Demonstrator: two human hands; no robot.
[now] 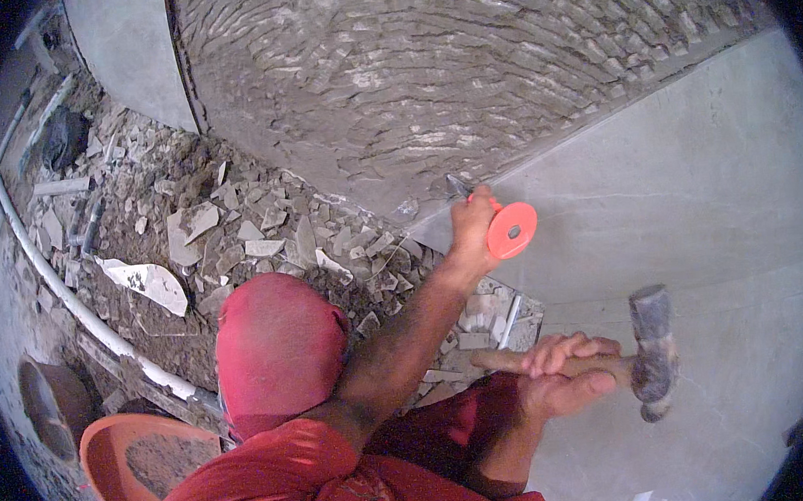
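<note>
My left hand [470, 224] is closed around a chisel [459, 188] with a round orange hand guard [524, 223]. Its metal tip points at the corner where the ridged mortar surface [500, 67] meets a smooth grey slab [658, 195]. Whether the tip touches is hard to make out. Lower right, my right hand [559, 370] grips a hammer [652, 349] by its wooden handle, with the thumb laid along it. The dark metal head hangs over the grey slab, apart from the chisel. My red sleeve and dusty red knee show at lower left.
Broken tile shards [264, 247] and rubble cover the ground left of my arm. A white pipe [75, 306] curves past them. At lower left stand an orange tub [109, 466] holding debris and a brownish bucket [58, 405]. Another smooth slab [127, 51] lies at upper left.
</note>
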